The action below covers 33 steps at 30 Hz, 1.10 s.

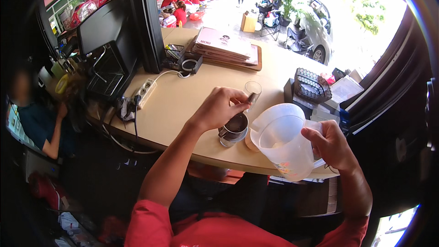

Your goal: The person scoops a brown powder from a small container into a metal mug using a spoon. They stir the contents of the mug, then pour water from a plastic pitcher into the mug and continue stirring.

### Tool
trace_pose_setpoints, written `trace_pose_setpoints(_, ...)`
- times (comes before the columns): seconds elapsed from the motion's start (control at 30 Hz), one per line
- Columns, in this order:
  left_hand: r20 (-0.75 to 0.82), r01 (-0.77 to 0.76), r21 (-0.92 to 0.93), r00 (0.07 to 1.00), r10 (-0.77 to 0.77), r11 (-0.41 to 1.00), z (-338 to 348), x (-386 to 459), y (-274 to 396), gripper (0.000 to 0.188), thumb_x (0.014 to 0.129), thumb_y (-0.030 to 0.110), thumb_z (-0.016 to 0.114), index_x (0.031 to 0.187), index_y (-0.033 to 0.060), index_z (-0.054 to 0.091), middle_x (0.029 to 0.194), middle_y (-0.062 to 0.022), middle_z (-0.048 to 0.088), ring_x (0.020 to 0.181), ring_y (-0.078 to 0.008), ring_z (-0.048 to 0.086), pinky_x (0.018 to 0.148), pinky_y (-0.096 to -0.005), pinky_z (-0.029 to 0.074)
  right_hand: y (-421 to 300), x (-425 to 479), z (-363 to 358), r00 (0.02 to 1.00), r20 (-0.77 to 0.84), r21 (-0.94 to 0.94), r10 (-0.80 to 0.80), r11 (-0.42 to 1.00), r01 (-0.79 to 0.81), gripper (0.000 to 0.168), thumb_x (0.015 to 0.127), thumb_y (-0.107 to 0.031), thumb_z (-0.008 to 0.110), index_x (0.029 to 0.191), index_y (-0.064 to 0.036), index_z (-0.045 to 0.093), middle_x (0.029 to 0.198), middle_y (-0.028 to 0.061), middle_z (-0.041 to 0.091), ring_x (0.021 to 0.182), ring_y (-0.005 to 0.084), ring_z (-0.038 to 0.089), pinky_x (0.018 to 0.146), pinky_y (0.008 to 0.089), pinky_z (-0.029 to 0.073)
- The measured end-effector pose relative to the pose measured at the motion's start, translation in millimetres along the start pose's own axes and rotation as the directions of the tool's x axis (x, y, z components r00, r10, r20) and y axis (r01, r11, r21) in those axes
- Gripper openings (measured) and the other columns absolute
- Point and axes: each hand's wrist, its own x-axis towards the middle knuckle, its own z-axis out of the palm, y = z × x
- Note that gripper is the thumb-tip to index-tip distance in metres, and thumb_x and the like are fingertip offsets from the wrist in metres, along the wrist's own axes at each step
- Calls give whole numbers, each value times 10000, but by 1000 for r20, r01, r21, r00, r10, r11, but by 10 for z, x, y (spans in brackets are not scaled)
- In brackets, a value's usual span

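Observation:
My right hand point(331, 145) grips the handle of a translucent plastic jug point(281, 144), which is tilted towards the left with its mouth facing up and inward. Between the thumb and fingers of my left hand point(219, 108) is a small dark item point(253, 98), perhaps a spoon handle or a lid; my fingers partly hide it. Just below that hand, a metal coffee dripper point(242, 131) with dark contents sits on a short glass point(227, 142). A clear tumbler point(255, 88) stands behind my left fingertips. Part of a round wooden piece point(251, 144) shows beside the jug.
On the pale counter point(178, 109), a power strip point(145, 91) trails cables at left. Stacked menus point(223, 44) lie on a wooden tray. A black lace-edged basket point(312, 85) stands right. A person point(37, 123) is at far left, near a black machine point(108, 72).

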Motion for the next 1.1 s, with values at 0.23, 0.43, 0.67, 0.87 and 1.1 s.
trace_pose_setpoints(0.23,-147,-136,147,976,158,980,-163,-286,14,96,949,73,844,1021,11,830,932,-95,820,783,-156,720,772,-330,587,-137,110,-20,1000,-12,-123,-23,992,21,552,1027,-474,772,939,69,811,796,110,790,710,133,749,685,335,593)
trace_pose_setpoints(0.43,-116,-154,109,979,166,982,-121,-329,11,98,941,62,851,1010,-1,823,915,-103,811,786,-166,741,762,-334,593,-257,272,14,1000,0,-224,-23,974,22,554,995,-489,793,955,62,818,746,89,762,652,123,693,643,347,549)
trace_pose_setpoints(0.67,-150,-148,132,975,167,980,-129,-296,-1,103,944,61,845,993,-20,806,905,-114,803,811,-192,765,763,-338,599,-376,377,19,995,45,-286,-89,953,99,567,990,-500,803,931,64,818,693,74,735,599,103,647,610,352,524)
trace_pose_setpoints(0.87,-144,-214,181,960,241,960,-106,-312,-10,86,956,44,818,1007,-18,789,930,-128,788,833,-227,778,748,-353,603,-399,500,0,996,76,-357,-57,930,80,607,956,-549,842,917,56,814,770,78,773,655,108,719,642,300,575)
trace_pose_setpoints(1.1,-140,-327,227,921,363,917,-58,-297,35,80,967,53,804,1008,-8,772,941,-148,773,841,-290,773,760,-389,600,-447,588,34,989,106,-379,-100,916,133,609,956,-548,840,893,57,809,732,73,756,621,113,697,621,306,555)
